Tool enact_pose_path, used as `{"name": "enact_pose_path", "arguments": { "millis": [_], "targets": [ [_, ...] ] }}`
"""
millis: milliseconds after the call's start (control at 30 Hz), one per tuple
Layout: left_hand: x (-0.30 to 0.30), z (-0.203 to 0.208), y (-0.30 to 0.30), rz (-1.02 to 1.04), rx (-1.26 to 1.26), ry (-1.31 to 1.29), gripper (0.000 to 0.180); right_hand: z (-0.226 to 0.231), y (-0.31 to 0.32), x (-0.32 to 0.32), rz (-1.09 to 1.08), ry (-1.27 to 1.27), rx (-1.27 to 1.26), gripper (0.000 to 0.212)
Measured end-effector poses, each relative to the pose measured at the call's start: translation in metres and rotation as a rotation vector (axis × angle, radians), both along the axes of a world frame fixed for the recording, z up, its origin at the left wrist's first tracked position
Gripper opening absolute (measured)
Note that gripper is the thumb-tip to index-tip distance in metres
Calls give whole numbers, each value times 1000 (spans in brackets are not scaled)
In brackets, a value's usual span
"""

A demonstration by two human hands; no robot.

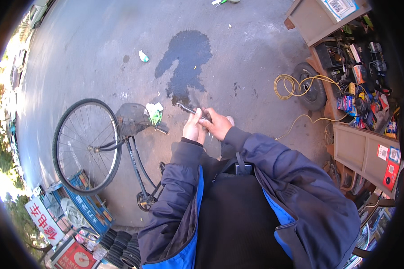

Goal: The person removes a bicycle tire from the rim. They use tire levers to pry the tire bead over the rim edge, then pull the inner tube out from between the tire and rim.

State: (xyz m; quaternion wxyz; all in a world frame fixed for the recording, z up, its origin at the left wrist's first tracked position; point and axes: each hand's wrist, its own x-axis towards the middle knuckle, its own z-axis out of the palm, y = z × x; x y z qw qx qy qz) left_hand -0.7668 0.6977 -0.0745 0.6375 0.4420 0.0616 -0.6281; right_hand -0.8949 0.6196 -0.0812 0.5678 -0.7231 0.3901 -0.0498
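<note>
- On the paved ground (99,54), out in front of the person, a dark wet patch (186,62) spreads across the grey, with a scrap of litter (143,56) beside it.
- To the left a bicycle (121,143) stands with its front wheel (87,145) up, a mesh basket (132,119) at the bars holding a crumpled cloth (155,112).
- At the right a cart (372,152) of drawers and boxes is crowded with small parts, a tyre (309,85) leaning near it and a yellow hose (291,85) coiled on the ground.
- Low at the left, a stack of tyres (121,249) lies beside a blue stand (87,206).
- Both hands meet at chest height, over the ground: the left hand (193,130) and right hand (217,125) touch each other, fingers curled.
- Between them sits a tool (188,109), slim, dark and metallic, its end jutting out to the upper left past the fingers.
- The right hand's grip looks closed round the tool's near end; the left hand's grip is curled against it, though I cannot tell whether it truly clamps the tool.
- The tool seems stiff and light enough for one hand, likely smooth and a bit slippery if oily; taking it mid-shaft, clear of the working tip, looks soundest.
</note>
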Motion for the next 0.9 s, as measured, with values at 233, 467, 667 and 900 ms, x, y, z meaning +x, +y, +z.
{"name": "enact_pose_path", "arguments": {
  "millis": [233, 467, 667, 900],
  "targets": [
    [-24, -6, 94, 0, 419, -125, 67, -135, -30, -42, 405, 447, 26, 26],
    [-17, -20, 205, 307, 658, -151, 53, -204, -67, -111, 16, 938, 473, 34],
    [-21, -30, 238, 369, 697, -105, 50, -172, -81, -126, 309, 980, 89, 55],
    [-5, -35, 261, 360, 658, -118, 50, -147, -45, -129, 415, 1108, -11, 56]
  ]
}}
